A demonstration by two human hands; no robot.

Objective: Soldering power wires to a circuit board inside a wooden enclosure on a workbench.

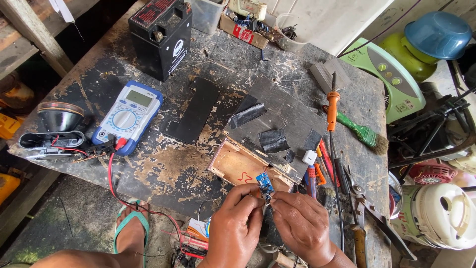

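Both hands, left hand and right hand, pinch a small blue circuit board at the desk's near edge; fitting it seems underway, needing steady fingertip alignment.

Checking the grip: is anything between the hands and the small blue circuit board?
Nothing visible. The left hand and right hand both pinch the blue circuit board directly, above the table's front edge.
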